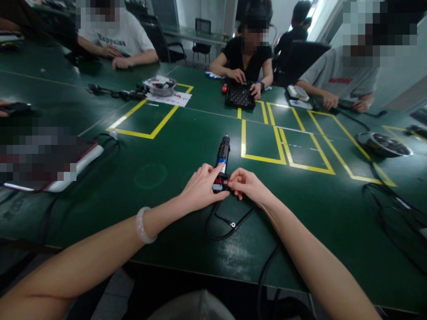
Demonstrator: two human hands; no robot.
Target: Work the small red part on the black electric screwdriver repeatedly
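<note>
A black electric screwdriver (224, 151) with a blue-and-silver band lies on the green table, its thin tip pointing away from me. My left hand (202, 186) grips its near end from the left, with the index finger along the body and the thumb below. Close by, my right hand (245, 183) is closed in a pinch at the tool's right side, at a small red piece (220, 181). Its fingertips partly hide what they pinch. A black cord (216, 238) loops from the near end towards me, with a small metal ring terminal (233, 225) beside it.
Yellow tape outlines (263, 157) mark the green table (180, 151). A co-worker across handles a black tray (240, 95). A clear bowl (160, 85) sits on paper at back left. At right are a round metal dish (388, 144) and tangled cables (383, 209); a tablet-like device (50, 164) lies left.
</note>
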